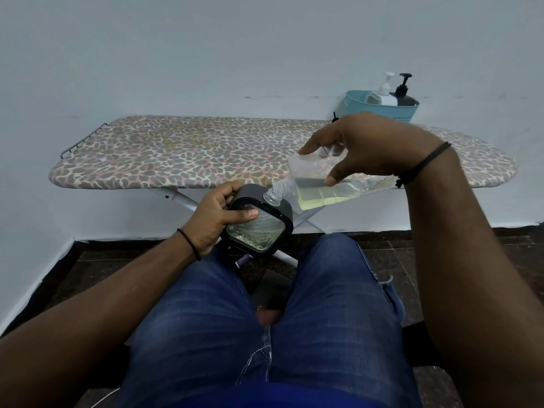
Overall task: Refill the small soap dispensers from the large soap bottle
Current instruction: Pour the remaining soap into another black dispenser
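My right hand (pixel 365 145) grips a large clear soap bottle (pixel 326 188) from above and holds it tipped on its side, with pale yellow liquid pooled along its lower side. Its open neck (pixel 275 194) touches the top of a small dark dispenser (pixel 259 223) with a clear square tank. My left hand (pixel 216 216) grips that dispenser, thumb across the tank's face. Both are held in front of me, above my knees. Clear liquid shows inside the tank.
A low ironing board (pixel 188 151) with a leopard-print cover stands just beyond my hands, against a pale wall. At its far right a blue basket (pixel 357 106) holds a white pump bottle (pixel 384 89) and a black pump bottle (pixel 403 91). My jeans-clad legs fill the foreground.
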